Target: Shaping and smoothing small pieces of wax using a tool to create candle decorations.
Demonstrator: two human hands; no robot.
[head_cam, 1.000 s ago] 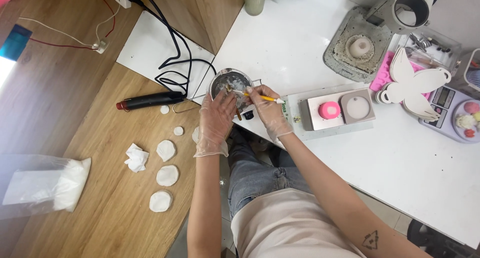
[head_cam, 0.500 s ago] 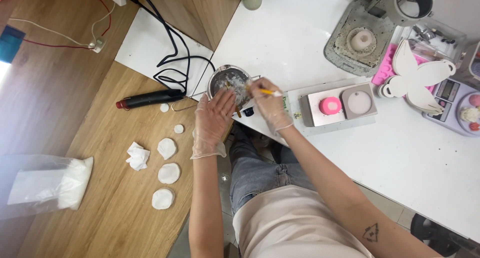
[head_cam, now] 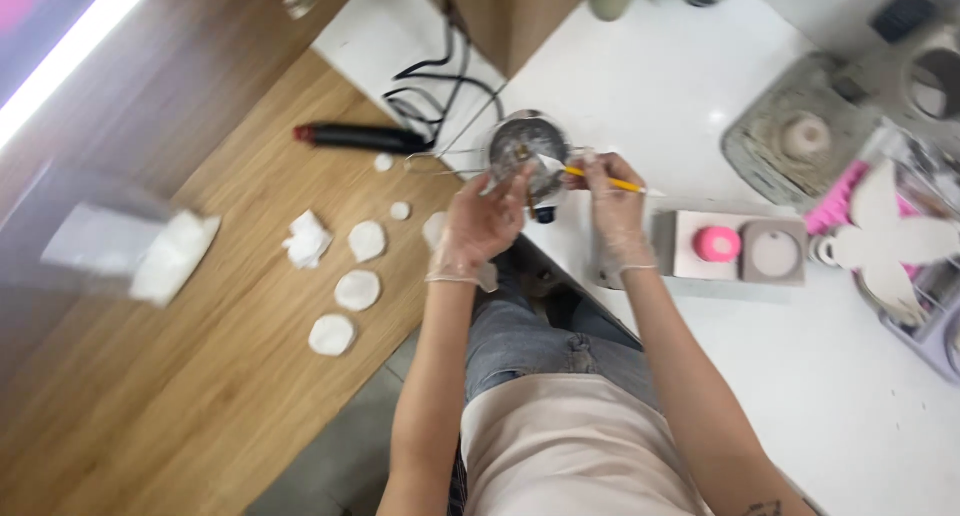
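Left hand (head_cam: 480, 221) has risen to grip the metal cup (head_cam: 528, 148) at the white surface (head_cam: 640, 86) edge; right hand (head_cam: 610, 201) fingers stay clenched on the yellow tool (head_cam: 600, 180), tip in cup.

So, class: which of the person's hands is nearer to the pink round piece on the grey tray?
Right. The right hand is just left of the pink round piece; the left hand is farther left, beyond it.

Clear thin gloves on left grip (head_cam: 478, 223), right grip (head_cam: 612, 208); blue jeans; pale top, perhaps apron.
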